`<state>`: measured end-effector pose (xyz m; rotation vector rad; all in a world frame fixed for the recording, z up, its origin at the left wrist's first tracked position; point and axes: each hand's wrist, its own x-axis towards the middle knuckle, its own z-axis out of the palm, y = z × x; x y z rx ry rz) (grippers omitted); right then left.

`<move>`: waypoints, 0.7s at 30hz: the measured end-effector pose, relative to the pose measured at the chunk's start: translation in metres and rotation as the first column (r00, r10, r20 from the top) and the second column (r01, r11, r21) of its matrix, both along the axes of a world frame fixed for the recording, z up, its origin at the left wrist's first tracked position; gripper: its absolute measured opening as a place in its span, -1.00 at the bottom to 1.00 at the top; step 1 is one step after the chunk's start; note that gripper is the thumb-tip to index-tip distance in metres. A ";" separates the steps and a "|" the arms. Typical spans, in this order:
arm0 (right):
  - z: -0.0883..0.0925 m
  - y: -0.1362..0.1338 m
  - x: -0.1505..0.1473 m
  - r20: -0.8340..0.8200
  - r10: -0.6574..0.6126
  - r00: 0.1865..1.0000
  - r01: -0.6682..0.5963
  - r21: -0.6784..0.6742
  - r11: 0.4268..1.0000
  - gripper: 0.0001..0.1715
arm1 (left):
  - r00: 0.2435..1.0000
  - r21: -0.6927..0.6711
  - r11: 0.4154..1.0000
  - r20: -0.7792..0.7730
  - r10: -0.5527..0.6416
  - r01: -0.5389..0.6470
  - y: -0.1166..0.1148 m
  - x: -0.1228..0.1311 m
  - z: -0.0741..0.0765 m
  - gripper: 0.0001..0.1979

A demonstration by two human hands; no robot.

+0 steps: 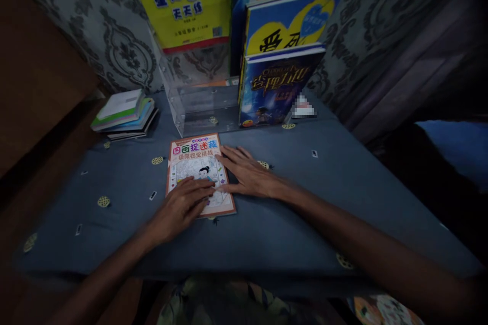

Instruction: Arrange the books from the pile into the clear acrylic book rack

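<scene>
A thin picture book with an orange border and colourful Chinese lettering lies flat on the blue-grey tablecloth. My left hand rests on its lower part, fingers stretched across the cover and hiding some of the drawing. At the book's right edge is my right hand, its fingers spread, with the fingertips over the edge of the cover. Neither hand grips anything. Just behind the book stands a clear acrylic book rack.
Upright in the rack are a yellow workbook, a yellow-and-blue book and a dark blue book. A stack of small books sits at the back left. The patterned tablecloth covers the table; its right edge slants away.
</scene>
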<state>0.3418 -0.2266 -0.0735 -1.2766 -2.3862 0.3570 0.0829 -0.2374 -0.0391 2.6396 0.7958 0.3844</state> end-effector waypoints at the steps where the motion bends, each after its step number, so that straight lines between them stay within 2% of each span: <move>1: 0.000 -0.002 -0.001 0.015 -0.001 1.000 0.001 0.001 1.000 0.02 | 1.000 0.023 1.000 -0.021 0.006 -0.005 0.003 -0.002 -0.001 -0.64; 6: 0.003 -0.017 -0.012 0.081 -0.009 0.997 0.010 -0.011 1.000 0.03 | 0.989 0.126 0.990 -0.130 0.072 -0.056 0.036 -0.009 -0.010 -0.53; 10: 0.005 -0.032 -0.021 0.113 0.012 0.993 -0.011 -0.008 1.000 -0.03 | 0.964 0.150 0.978 -0.205 0.172 -0.143 0.072 -0.009 -0.013 -0.47; 13: 0.007 -0.038 -0.025 0.109 0.036 0.993 -0.035 -0.009 0.999 -0.06 | 0.944 0.180 0.965 -0.235 0.231 -0.191 0.090 -0.005 -0.013 -0.44; 17: 0.012 -0.039 -0.030 0.144 0.035 0.989 -0.028 -0.052 0.998 -0.05 | 0.939 0.234 0.959 -0.265 0.218 -0.157 0.087 -0.002 -0.015 -0.42; 21: 0.015 -0.038 -0.032 0.195 0.019 0.981 -0.004 -0.077 0.997 -0.08 | 0.954 0.270 0.960 -0.261 0.145 -0.072 0.059 -0.001 -0.020 -0.40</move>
